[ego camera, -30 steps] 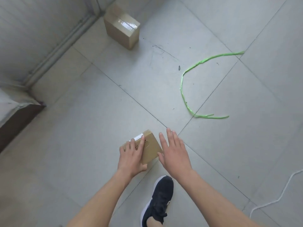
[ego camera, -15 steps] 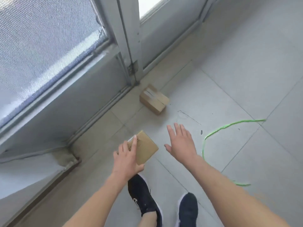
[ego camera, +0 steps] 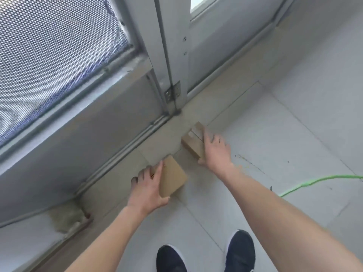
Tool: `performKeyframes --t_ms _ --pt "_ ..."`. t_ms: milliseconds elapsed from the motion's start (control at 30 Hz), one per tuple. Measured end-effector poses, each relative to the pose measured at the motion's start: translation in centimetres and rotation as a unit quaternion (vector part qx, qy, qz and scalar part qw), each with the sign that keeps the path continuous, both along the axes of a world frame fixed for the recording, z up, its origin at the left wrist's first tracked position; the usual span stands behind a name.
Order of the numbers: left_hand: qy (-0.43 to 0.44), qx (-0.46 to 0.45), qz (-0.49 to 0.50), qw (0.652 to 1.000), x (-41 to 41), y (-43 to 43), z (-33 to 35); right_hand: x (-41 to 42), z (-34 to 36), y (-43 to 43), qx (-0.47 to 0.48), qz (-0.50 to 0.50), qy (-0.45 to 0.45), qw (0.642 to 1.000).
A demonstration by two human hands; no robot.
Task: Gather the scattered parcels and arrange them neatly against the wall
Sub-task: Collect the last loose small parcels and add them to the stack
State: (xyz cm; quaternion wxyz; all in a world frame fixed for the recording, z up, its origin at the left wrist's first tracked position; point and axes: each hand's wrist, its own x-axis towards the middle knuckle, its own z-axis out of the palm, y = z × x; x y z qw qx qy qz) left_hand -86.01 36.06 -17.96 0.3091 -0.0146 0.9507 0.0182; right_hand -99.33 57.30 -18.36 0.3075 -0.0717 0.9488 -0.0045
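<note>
Parcels: brown cardboard (one taped) | left hand (ego camera: 149, 185) grips plain parcel (ego camera: 172, 178) | right hand (ego camera: 214, 152) flat on taped parcel (ego camera: 191, 147)

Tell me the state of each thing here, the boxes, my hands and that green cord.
left hand: grips the small parcel.
right hand: rests on the taped parcel, fingers straight.
small parcel: held tilted in the left hand.
taped parcel: on the floor by the door frame.
green cord: lying loose on the floor.
</note>
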Motion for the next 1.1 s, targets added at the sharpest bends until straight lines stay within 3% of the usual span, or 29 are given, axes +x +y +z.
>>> performKeyframes --t_ms 133,400,567,700,833,1100 --pt "-0.005 0.010 0.004 1.000 1.3 -1.4 4.6 5.0 4.5 1.5 -0.005 0.013 -0.011 1.000" --pt "-0.027 0.043 -0.071 0.996 6.8 -0.3 21.5 13.2 21.5 5.1 -0.007 0.180 -0.027 0.983" --pt "-0.003 0.063 -0.091 0.994 11.9 -0.1 30.8 16.0 31.9 4.5 -0.042 0.306 -0.003 0.951" --pt "0.008 0.092 -0.003 0.996 18.8 -0.7 36.2 19.6 38.2 3.1 -0.051 0.382 0.038 0.922" --pt "-0.049 0.145 0.120 0.981 27.4 -2.2 40.0 26.0 42.4 0.3 -0.076 0.433 0.038 0.898" --pt "-0.067 0.139 0.332 0.931 49.2 -9.4 42.9 41.8 44.1 -10.6 -0.120 0.578 0.021 0.807"
